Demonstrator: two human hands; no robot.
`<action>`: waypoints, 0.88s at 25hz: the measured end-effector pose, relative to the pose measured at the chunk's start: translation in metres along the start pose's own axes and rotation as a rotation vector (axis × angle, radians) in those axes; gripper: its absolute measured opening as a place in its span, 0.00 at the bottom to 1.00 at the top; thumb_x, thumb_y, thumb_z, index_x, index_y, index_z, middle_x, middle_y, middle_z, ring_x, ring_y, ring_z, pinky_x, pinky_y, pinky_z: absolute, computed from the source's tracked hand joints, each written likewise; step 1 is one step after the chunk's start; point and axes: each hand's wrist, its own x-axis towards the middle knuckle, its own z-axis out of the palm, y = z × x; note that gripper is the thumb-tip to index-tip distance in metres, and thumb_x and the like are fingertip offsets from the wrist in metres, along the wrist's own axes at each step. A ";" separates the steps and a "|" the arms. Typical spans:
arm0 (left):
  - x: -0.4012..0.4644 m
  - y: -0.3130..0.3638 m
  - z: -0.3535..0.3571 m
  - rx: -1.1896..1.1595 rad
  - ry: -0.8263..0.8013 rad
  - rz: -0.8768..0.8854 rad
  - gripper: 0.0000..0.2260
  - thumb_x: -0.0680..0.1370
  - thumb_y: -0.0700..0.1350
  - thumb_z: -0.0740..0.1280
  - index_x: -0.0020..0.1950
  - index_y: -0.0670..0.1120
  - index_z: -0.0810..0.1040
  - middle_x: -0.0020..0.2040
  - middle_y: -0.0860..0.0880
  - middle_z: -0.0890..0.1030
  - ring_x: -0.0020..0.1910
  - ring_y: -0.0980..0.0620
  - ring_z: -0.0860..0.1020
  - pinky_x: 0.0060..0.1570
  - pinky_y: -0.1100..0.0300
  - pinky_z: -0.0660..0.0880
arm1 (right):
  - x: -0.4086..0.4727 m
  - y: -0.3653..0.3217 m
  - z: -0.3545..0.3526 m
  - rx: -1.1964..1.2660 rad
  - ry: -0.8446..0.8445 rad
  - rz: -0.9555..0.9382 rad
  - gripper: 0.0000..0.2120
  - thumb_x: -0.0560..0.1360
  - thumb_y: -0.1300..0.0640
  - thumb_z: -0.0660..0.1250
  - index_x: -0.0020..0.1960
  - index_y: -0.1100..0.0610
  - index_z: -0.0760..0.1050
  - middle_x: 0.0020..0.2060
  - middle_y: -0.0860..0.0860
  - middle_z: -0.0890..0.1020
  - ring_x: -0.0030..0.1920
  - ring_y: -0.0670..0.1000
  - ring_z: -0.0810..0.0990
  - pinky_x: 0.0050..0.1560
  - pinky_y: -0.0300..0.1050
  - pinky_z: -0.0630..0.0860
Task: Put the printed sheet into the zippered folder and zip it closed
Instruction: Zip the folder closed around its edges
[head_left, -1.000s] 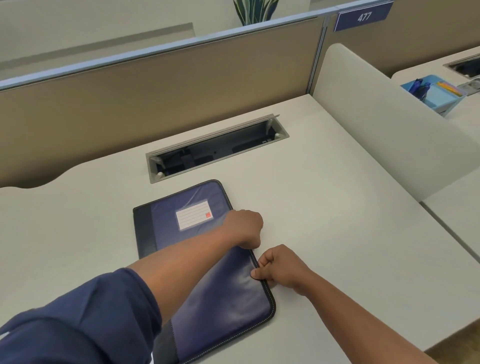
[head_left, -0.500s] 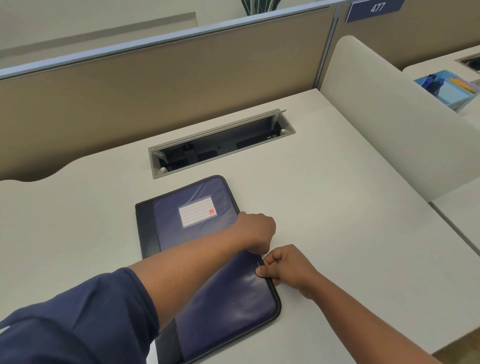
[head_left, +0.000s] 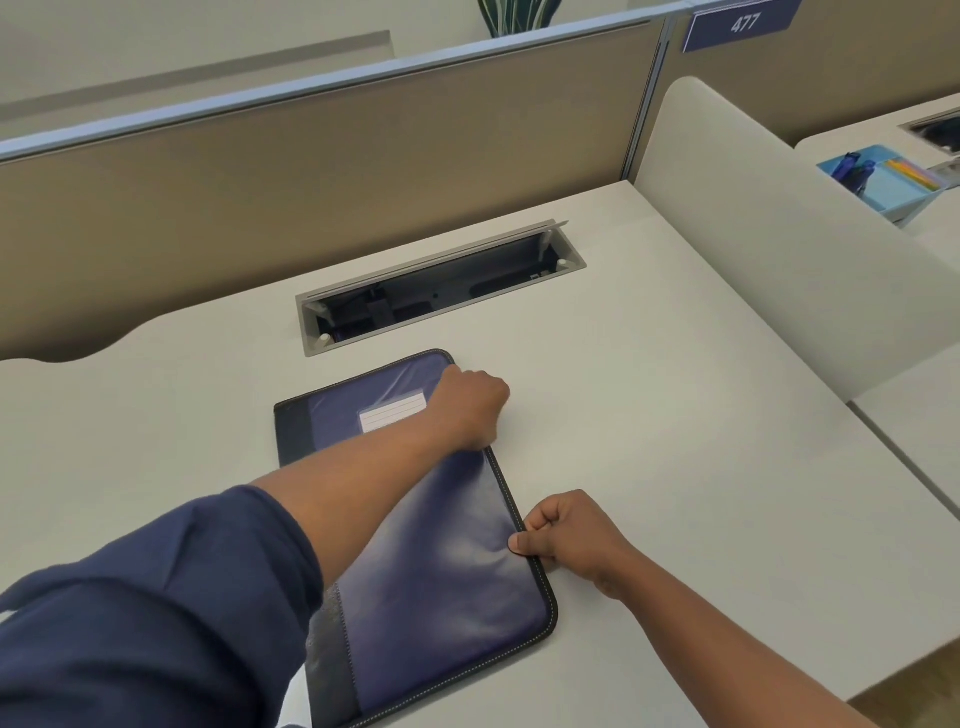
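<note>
A dark blue zippered folder (head_left: 441, 571) with a white label lies flat on the white desk (head_left: 675, 441). My left hand (head_left: 470, 405) is curled at the folder's right edge near the far corner, seemingly pinching the zipper pull, which its fingers hide. Nearer to me, my right hand (head_left: 563, 535) pinches the same right edge between thumb and curled fingers, holding it down. The printed sheet is not visible.
An open cable tray (head_left: 441, 291) is sunk into the desk beyond the folder. A tan partition (head_left: 311, 171) stands behind, and a white divider (head_left: 779, 249) closes off the right side. A blue organizer (head_left: 883, 182) sits on the neighbouring desk.
My left hand has slid along the folder's right edge away from me, toward the far corner. My right hand has kept its pinch on the near part of the edge.
</note>
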 end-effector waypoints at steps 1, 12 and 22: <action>0.003 -0.004 0.002 -0.005 0.008 -0.010 0.10 0.75 0.40 0.65 0.37 0.48 0.68 0.35 0.51 0.74 0.38 0.45 0.77 0.44 0.53 0.63 | 0.000 -0.001 0.000 -0.001 0.001 0.002 0.16 0.64 0.59 0.83 0.29 0.53 0.75 0.26 0.48 0.75 0.29 0.49 0.76 0.37 0.45 0.78; 0.008 0.005 0.009 0.000 0.003 0.099 0.11 0.77 0.40 0.64 0.36 0.48 0.66 0.32 0.52 0.70 0.36 0.45 0.73 0.43 0.53 0.62 | 0.005 -0.001 0.000 -0.024 -0.025 0.014 0.19 0.65 0.61 0.82 0.27 0.52 0.72 0.24 0.46 0.72 0.26 0.46 0.74 0.33 0.39 0.78; 0.015 -0.003 0.011 0.062 0.025 0.151 0.07 0.76 0.38 0.66 0.42 0.47 0.70 0.32 0.51 0.67 0.36 0.46 0.72 0.46 0.53 0.62 | 0.005 0.001 0.000 -0.042 -0.037 0.012 0.17 0.65 0.58 0.82 0.28 0.52 0.74 0.24 0.48 0.73 0.27 0.47 0.73 0.35 0.42 0.78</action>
